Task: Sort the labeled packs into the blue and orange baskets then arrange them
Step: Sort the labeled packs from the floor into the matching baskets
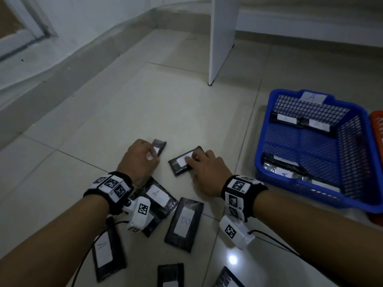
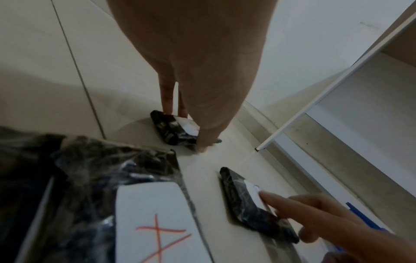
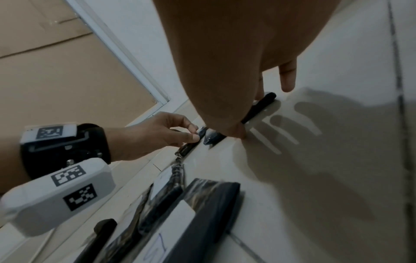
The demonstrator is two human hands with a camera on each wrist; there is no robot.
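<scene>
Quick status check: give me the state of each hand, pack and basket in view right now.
left hand: pinching a small pack lying on the floor
right hand: fingers flat on another small pack, also on the floor
A pack: loose on the floor, label up
B pack: loose on the floor, label up
blue basket: holds several packs
orange basket: only its edge shows, contents unseen

We see glossy, crinkled black plastic wrap on the packs point(image 1: 185, 221), each with a matt white paper label. The blue basket point(image 1: 319, 154) looks like perforated plastic; the floor tiles point(image 1: 128, 112) shine smooth.
</scene>
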